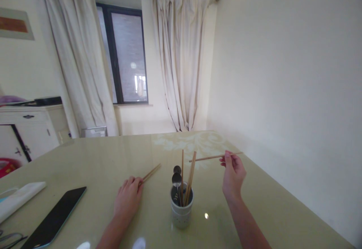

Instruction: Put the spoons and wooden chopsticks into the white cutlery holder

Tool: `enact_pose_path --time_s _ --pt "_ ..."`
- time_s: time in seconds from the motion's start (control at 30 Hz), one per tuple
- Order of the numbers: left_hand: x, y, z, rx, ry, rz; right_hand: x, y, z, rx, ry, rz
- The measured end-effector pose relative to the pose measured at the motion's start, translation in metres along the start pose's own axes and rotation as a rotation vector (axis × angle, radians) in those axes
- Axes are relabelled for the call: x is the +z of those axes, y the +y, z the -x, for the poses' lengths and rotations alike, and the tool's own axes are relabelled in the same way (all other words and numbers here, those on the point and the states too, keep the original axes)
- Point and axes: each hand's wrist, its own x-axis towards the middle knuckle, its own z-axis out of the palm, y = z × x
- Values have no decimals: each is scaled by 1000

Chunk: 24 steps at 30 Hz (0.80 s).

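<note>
A grey utensil holder point(181, 217) stands upright on the table in front of me. Several wooden chopsticks point(191, 173) and two dark metal spoons point(177, 179) stick up out of it. To its left, my left hand point(128, 198) rests low over the tabletop, fingers closed on chopsticks point(152, 172) that point away to the upper right. On the other side, my right hand point(233, 173) is raised and pinches a single chopstick point(207, 158) held nearly level. That chopstick's left end comes close to the tops of those in the holder; whether they touch, I cannot tell.
A black tablet point(56, 219) lies at the left, beside a white flat object point(21, 200) and a dark looped cable or glasses frame point(11, 237) at the corner. The glossy table point(113, 154) meets a white wall point(288, 90) on the right. A cabinet point(36, 128) stands beyond the left side.
</note>
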Motion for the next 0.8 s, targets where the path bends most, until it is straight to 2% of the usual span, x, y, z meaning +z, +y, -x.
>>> enact_pose_path --time_s 0.13,0.3,0.43,0.63,0.7,0.8 --pt "-2 3 1 5 -30 13 -5 -6 -6 -39 73 -90" --pt "2 5 0 -18 -40 47 0 -14 5 -58 -8 -183" --pt "4 9 3 21 -35 32 8 -20 26 -33 -165 -192" --pt "4 23 7 89 -17 80 18 -22 62 37 -560 -110" --pt "5 27 9 102 -13 112 20 -20 69 48 -619 -105" --pt "5 33 10 116 -8 197 20 -18 71 38 -611 -74"
